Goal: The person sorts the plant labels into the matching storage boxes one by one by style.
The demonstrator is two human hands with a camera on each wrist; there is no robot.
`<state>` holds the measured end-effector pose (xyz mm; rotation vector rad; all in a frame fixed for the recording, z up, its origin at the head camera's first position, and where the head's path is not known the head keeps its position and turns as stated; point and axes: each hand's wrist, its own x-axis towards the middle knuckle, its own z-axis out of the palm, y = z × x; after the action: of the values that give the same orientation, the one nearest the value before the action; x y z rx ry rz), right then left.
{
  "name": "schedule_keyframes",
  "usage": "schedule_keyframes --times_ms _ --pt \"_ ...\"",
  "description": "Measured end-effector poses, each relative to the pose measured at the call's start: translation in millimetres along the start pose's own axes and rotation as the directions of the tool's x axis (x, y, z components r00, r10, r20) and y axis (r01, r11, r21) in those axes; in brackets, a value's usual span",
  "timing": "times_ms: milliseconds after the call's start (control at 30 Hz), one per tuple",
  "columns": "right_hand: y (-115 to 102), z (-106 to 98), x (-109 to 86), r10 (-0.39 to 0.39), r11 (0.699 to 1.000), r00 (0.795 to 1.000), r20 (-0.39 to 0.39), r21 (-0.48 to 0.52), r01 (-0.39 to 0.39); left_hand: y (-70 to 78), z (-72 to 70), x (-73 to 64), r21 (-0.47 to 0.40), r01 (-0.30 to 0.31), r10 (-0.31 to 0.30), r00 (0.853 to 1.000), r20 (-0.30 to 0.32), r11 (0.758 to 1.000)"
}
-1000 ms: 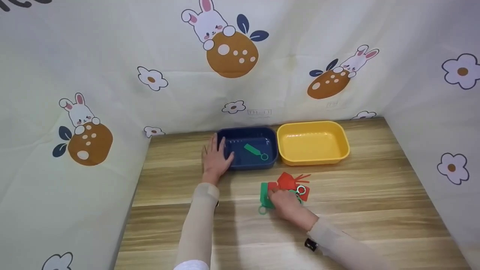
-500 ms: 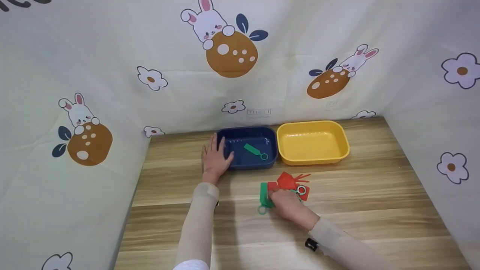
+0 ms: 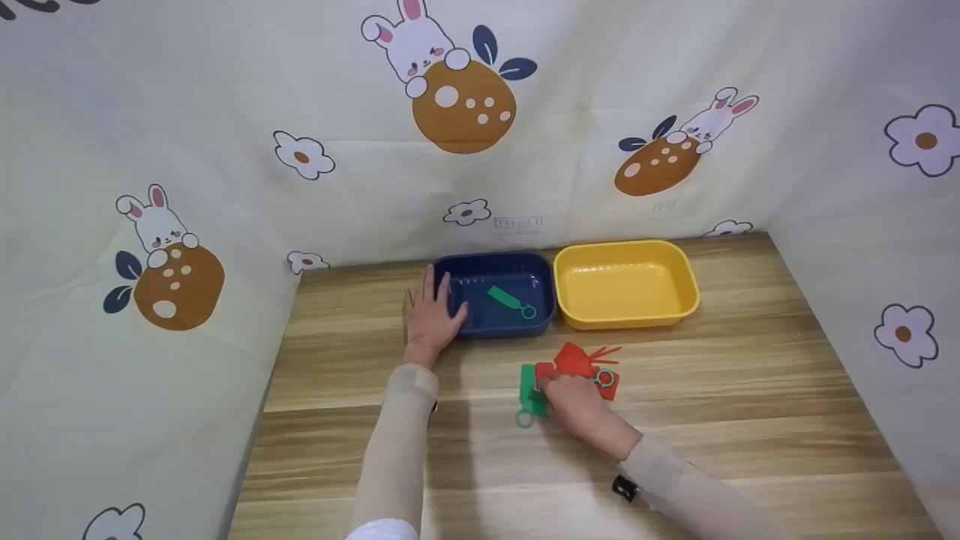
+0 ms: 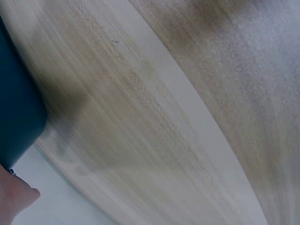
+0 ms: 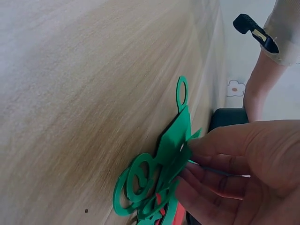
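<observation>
1. On the counter [image 3: 337, 337], just in front of the two trays, we have green tags and red pieces [image 3: 574, 360] heaped together under our right hand [image 3: 581, 405].
2. Our right hand pinches the held tag [image 5: 179, 161], a green one, between thumb and fingers; it is down at the heap, touching other green shapes.
3. Since half a second ago, a green ring [image 3: 604, 370] at the heap's right has turned from whitish to plainly green, and the green strip below it no longer shows. Our right hand has shifted slightly rightward.
4. We take that to mean a tag is being worked loose; whether this ring belongs to the held tag, we cannot tell.
5. Our left hand [image 3: 433, 319] stays spread on the left rim of the blue tray [image 3: 474, 315], fingers extended, grasping nothing.
6. One sorted tag [image 3: 504, 298], green, lies in that tray, unmoved; the yellow tray [image 3: 626, 292] stands just beside it, and the heap is only partly dealt with.
</observation>
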<state>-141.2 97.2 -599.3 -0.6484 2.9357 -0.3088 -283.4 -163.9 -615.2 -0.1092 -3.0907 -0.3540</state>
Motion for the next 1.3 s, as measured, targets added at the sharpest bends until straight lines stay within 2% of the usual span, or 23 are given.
schedule_keyframes --times_ms 400,533,700,933,1133,1300 --pt "5.3 2.9 0.5 -0.014 0.997 0.988 -0.153 -0.079 0.002 -0.4 1.9 -0.7 -0.020 -0.004 0.003 1.000 -0.012 1.000" --pt "9.7 0.2 2.5 0.025 1.000 0.992 -0.124 -0.010 -0.026 -0.8 2.2 0.2 -0.027 -0.011 0.011 1.000 -0.027 1.000" --pt "16.4 -6.2 4.1 0.042 0.993 0.993 -0.106 0.112 -0.030 -1.4 2.1 0.7 -0.022 -0.006 0.006 1.000 -0.011 1.000" --pt "22.1 -14.4 7.3 0.087 0.961 0.996 -0.033 0.266 -0.075 -2.3 3.4 0.8 -0.026 -0.007 0.007 1.000 -0.018 1.000" --pt "24.8 -17.8 9.7 0.107 0.942 0.994 -0.004 0.321 -0.100 -2.7 4.8 1.3 -0.010 -0.007 0.007 1.000 -0.013 1.000" --pt "25.5 -19.7 9.3 0.090 0.944 0.996 -0.021 0.321 -0.079 -2.0 3.8 1.0 0.001 0.003 -0.003 1.000 0.002 1.000"
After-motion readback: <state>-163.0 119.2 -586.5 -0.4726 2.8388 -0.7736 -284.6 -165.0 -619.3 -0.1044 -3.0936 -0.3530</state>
